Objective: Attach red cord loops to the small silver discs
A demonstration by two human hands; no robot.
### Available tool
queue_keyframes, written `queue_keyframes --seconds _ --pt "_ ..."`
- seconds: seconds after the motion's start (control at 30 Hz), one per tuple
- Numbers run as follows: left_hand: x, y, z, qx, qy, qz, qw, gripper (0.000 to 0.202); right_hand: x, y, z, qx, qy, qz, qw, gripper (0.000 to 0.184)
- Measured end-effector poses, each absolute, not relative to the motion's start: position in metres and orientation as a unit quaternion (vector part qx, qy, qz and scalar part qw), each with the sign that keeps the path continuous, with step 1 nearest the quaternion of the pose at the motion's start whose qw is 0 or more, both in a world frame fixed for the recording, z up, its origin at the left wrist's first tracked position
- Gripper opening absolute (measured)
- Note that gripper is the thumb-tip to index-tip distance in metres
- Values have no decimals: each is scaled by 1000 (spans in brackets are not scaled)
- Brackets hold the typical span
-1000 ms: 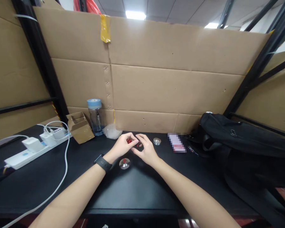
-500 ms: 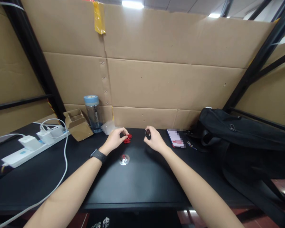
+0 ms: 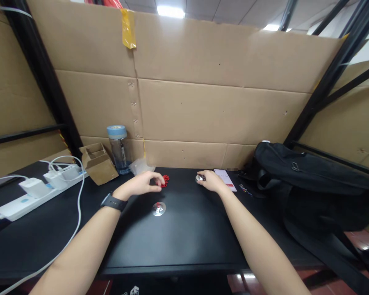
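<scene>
My left hand (image 3: 142,184) rests on the black table (image 3: 178,237), its fingers pinched on a small red part (image 3: 164,180). A black watch sits on that wrist. My right hand (image 3: 211,181) lies further right, fingers curled over a small silver disc (image 3: 199,178) on the table. A second silver disc (image 3: 158,208) with a red speck on it lies on the table between my forearms, nearer to me.
A phone (image 3: 225,179) lies just right of my right hand, and a black backpack (image 3: 307,180) fills the right side. At the back left stand a blue-lidded bottle (image 3: 119,148), a small cardboard box (image 3: 98,164) and a plastic bag (image 3: 140,166). A white power strip (image 3: 33,192) with cables lies left. Cardboard walls enclose the table.
My hands, together around the red part a second ago, have separated. The right hand moved right onto the silver disc by the phone; the left hand kept the red part.
</scene>
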State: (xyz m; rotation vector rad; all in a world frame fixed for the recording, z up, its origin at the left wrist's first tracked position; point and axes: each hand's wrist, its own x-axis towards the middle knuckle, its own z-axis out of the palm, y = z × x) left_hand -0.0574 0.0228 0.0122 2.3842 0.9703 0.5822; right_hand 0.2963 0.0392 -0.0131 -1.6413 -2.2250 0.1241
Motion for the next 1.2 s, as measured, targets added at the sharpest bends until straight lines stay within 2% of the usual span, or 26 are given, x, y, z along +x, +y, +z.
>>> queue_keyframes --seconds 0.1,0.23,0.33,0.5,0.67,0.77,1.03,1.13,1.2 --pt "-56 12 20 887 341 85 300 37 299 40 -18 -587 -789 48 175 41" --pt "-48 7 16 899 348 53 260 19 300 42 -23 -589 -790 50 162 41" --pt "-46 8 14 902 337 72 259 9 299 43 -24 -587 -794 43 154 45" --pt "-48 8 17 903 317 128 260 14 299 40 -16 -581 -799 20 153 53" --pt "-43 6 21 910 304 193 204 19 299 35 -7 -578 -802 24 148 27" --pt "-39 5 23 911 299 217 184 21 296 34 -7 -562 -812 32 157 24" --pt "-28 2 21 882 330 294 162 19 289 27 1 -546 -819 41 172 31" --pt "-22 -1 20 864 345 322 173 19 273 18 5 -511 -828 60 224 32" --pt "-18 -3 19 855 352 337 177 20 255 9 6 -455 -841 129 262 41"
